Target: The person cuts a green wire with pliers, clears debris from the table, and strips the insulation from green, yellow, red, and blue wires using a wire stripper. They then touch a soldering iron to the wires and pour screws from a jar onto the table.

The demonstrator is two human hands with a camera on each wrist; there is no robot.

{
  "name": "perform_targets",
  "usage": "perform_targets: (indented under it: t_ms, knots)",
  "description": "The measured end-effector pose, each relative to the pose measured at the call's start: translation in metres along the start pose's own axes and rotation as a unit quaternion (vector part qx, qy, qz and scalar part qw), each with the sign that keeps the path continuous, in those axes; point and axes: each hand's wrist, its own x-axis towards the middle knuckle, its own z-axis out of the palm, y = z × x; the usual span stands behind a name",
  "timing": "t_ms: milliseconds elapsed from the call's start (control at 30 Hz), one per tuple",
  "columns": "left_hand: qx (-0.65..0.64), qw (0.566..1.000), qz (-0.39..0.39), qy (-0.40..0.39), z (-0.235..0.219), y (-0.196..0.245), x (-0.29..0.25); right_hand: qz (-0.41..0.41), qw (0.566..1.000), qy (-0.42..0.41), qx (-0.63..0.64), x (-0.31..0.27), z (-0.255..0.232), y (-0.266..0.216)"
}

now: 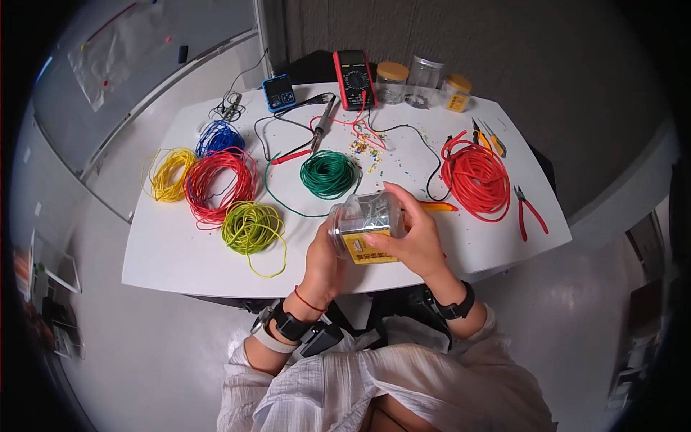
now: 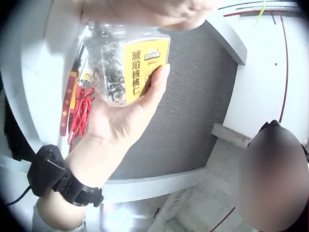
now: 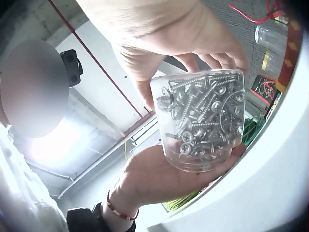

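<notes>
A clear plastic jar (image 1: pixel 368 213) with a yellow label lies tilted on its side between both hands, over the table's front edge. Silver screws (image 3: pixel 203 116) show through its base in the right wrist view. My left hand (image 1: pixel 324 261) cups the rim end at the left, palm beneath it; some of its fingers are hidden behind the jar. Around the body my right hand (image 1: pixel 417 243) grips, thumb across the label (image 2: pixel 147 65) and fingers on the far side. Just behind the jar lies a green wire coil (image 1: pixel 330 175).
Yellow, blue, red and yellow-green wire coils (image 1: pixel 253 229) lie at the left. A soldering iron (image 1: pixel 323 124), a multimeter (image 1: pixel 353 81) and lidded jars (image 1: pixel 426 81) stand or lie farther back. Tiny coloured pieces (image 1: pixel 366 150) are scattered mid-table. At right are a red coil (image 1: pixel 476 180) and pliers (image 1: pixel 523 214).
</notes>
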Motion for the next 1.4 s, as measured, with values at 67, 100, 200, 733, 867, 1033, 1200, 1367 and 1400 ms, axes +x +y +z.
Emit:
perform_targets:
  t_ms: [67,100,200,733,867,1033,1200,1367,1400]
  knots:
    - [-0.007,1.000,0.003,-0.011,-0.003,-0.002,0.003,-0.005,1.000,-0.001,-0.011,0.002,-0.002,-0.002]
    - [-0.003,1.000,0.007,-0.008,-0.002,-0.003,0.005,-0.007,1.000,-0.003,-0.023,0.003,-0.002,-0.003]
    - [-0.002,1.000,0.014,-0.013,-0.005,-0.008,0.009,-0.017,0.999,-0.005,-0.045,0.006,-0.005,-0.005]
    - [0.128,0.986,0.100,-0.032,0.001,-0.017,0.002,-0.064,0.962,-0.040,-0.264,0.018,-0.009,-0.032]
    - [0.148,0.983,0.105,-0.037,-0.004,-0.017,0.004,-0.084,0.948,-0.053,-0.304,0.023,-0.009,-0.032]
    - [0.127,0.986,0.098,-0.045,-0.015,-0.024,0.011,-0.090,0.932,-0.046,-0.347,0.024,-0.007,-0.039]
    - [0.174,0.970,0.159,-0.062,-0.021,-0.030,0.018,-0.040,0.948,-0.040,-0.313,0.025,-0.014,-0.038]
    - [0.312,0.916,0.252,0.002,-0.010,-0.027,0.009,-0.019,0.957,-0.014,-0.289,0.025,-0.024,-0.017]
    - [0.376,0.881,0.288,0.001,-0.007,-0.024,0.006,-0.018,0.959,-0.001,-0.284,0.024,-0.025,-0.016]
